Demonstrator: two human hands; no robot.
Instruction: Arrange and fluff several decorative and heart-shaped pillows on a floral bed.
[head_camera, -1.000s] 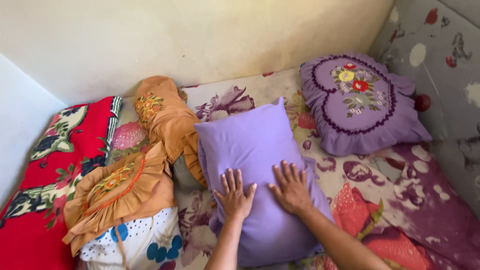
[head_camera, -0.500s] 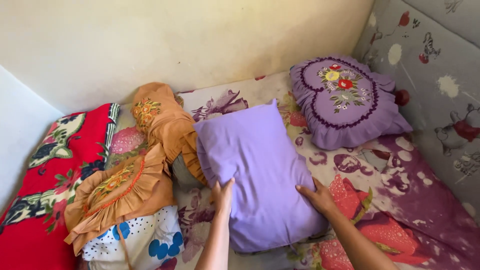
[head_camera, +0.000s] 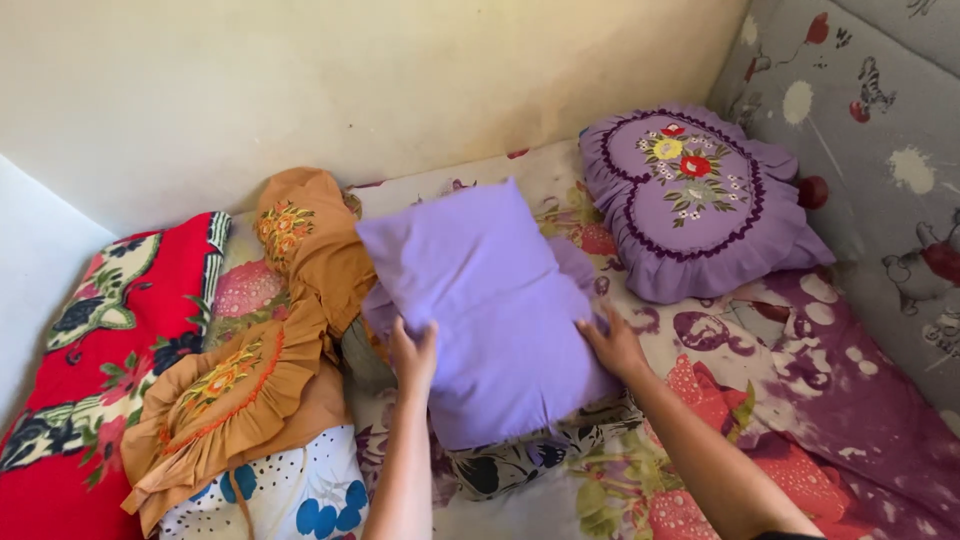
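Gripping the plain lilac pillow (head_camera: 490, 305) at both side edges, the left hand (head_camera: 413, 352) and right hand (head_camera: 612, 345) have raised its near end off the bed; half a second ago it lay flat on the floral bedsheet (head_camera: 700, 400) with the hands only arriving at its sides, and a second ago both palms were pressed on top of it. Each hand now pinches an edge, thumb over the top face and fingers tucked under, so the pillow is carried rather than merely touched. It sits tilted near the middle of the bed, its far corner pointing toward the cream wall (head_camera: 400, 80). The lift has uncovered a dark-patterned black and white cloth (head_camera: 520, 462) beneath the near edge, which was hidden before. To the left, touching or almost touching the pillow, lie two orange ruffled cushions with embroidered flowers (head_camera: 250, 375), resting partly on a white cushion with blue dots (head_camera: 300, 490). Further left is a red flowered blanket (head_camera: 110, 340). To the right, apart from the pillow, rests a purple heart-shaped embroidered cushion (head_camera: 700, 200) against a grey patterned padded side (head_camera: 880, 150)
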